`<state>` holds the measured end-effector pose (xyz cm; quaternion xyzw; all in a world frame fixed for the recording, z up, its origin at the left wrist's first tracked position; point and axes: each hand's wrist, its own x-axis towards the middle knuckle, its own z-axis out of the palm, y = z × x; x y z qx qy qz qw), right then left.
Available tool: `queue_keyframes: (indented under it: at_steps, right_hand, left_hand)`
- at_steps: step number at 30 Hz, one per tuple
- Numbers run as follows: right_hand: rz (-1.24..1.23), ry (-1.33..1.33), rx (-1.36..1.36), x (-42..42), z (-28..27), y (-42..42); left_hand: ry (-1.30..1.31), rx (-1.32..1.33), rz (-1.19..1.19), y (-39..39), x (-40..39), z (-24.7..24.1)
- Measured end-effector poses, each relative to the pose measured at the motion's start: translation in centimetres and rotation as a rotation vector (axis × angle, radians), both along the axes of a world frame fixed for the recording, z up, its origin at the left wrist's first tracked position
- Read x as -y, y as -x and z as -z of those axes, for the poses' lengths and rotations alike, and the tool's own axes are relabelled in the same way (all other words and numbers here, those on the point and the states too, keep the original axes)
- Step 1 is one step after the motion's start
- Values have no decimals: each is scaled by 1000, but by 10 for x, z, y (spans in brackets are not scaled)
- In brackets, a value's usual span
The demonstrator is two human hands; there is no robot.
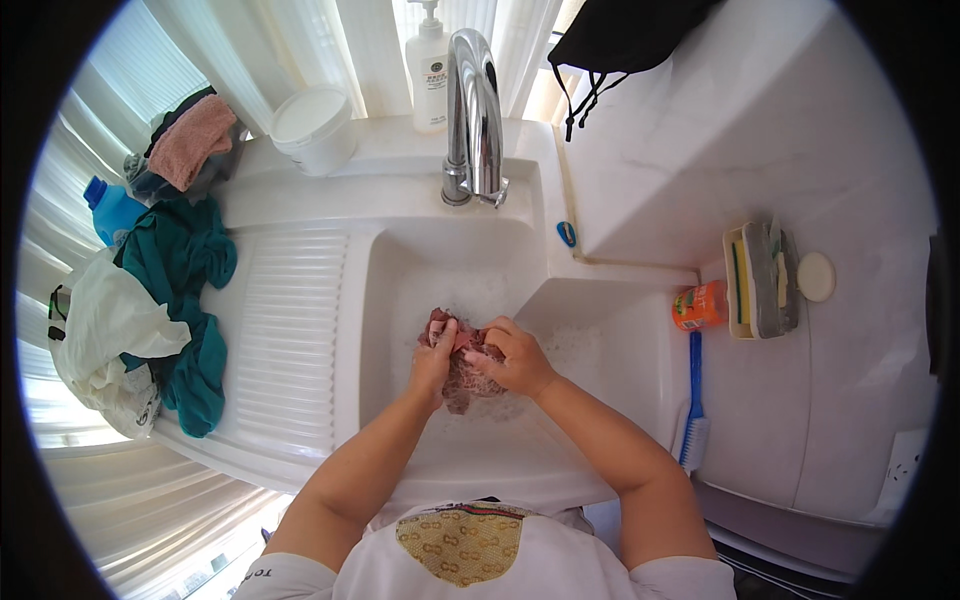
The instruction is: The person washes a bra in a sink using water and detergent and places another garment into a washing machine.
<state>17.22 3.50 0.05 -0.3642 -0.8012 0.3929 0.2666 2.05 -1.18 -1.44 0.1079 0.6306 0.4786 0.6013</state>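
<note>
A wet, dark pink cloth point(472, 375) lies bunched in the basin of the white laundry sink point(360, 300), with suds around it. My left hand point(435, 364) grips its upper left part, thumb on top. On the right side of the cloth, my right hand point(517, 358) pinches it with bent fingers. Both hands are close together, low in the basin. The cloth's underside is hidden. Behind them the chrome faucet point(475, 112) curves over the sink; whether water runs from it cannot be told.
Left of the basin is a ribbed washboard point(292, 337), with a teal garment point(199, 360) and a white cloth point(112, 307) beyond. A white tub point(313, 131) and pump bottle point(429, 82) stand behind. At right are a blue brush point(695, 390), an orange container point(699, 306) and a sponge holder point(765, 281).
</note>
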Motion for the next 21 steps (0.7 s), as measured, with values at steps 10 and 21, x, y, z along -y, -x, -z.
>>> queue_keyframes:
  at_steps: [10,21]
  right_hand:
    - [-346,-123,949,-29,46,-142]
    - [424,353,323,21,114,-51]
  left_hand:
    - [-194,-1487,1491,44,30,9]
    - [545,-303,229,-5,29,102]
